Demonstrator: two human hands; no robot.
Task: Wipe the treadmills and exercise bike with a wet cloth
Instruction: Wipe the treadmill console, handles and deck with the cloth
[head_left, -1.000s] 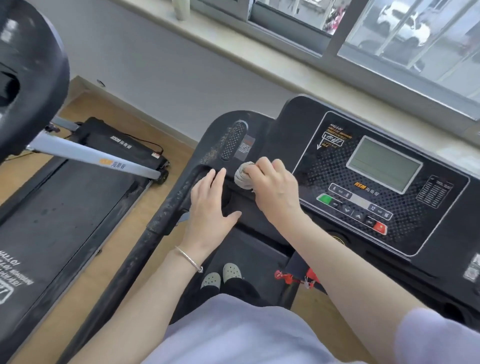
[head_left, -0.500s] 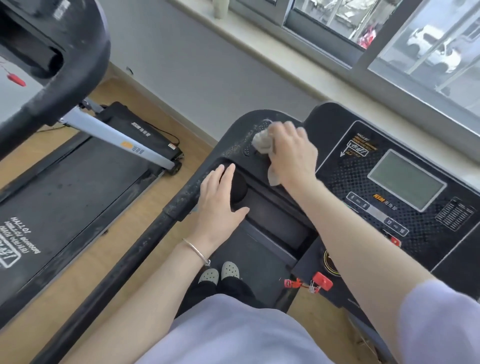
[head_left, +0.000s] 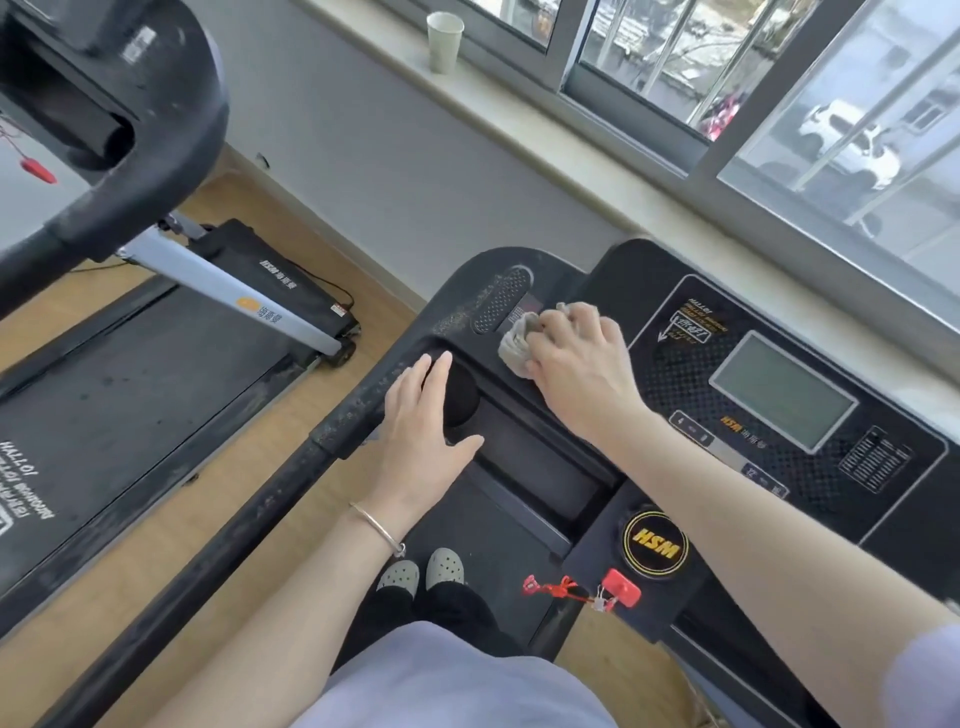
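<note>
A black treadmill console (head_left: 649, 291) with a grey display (head_left: 782, 392) fills the right half of the view. My right hand (head_left: 582, 364) grips a bunched grey cloth (head_left: 514, 343) and presses it on the console's left wing, beside a dusty speaker grille (head_left: 501, 301). My left hand (head_left: 423, 421) lies flat with straight fingers over the round cup recess at the left handrail (head_left: 249, 525). A second treadmill (head_left: 130, 384) stands on the left, its belt dusty.
A red safety key on a cord (head_left: 618, 587) hangs below the round HSM badge (head_left: 655, 544). A paper cup (head_left: 444, 41) stands on the windowsill. A black curved handle of another machine (head_left: 171, 130) looms at top left. My feet (head_left: 421, 571) stand on the belt.
My right hand carried the cloth up from the tray edge to the speaker grille, then back down and to the right a little. The left hand stayed put.
</note>
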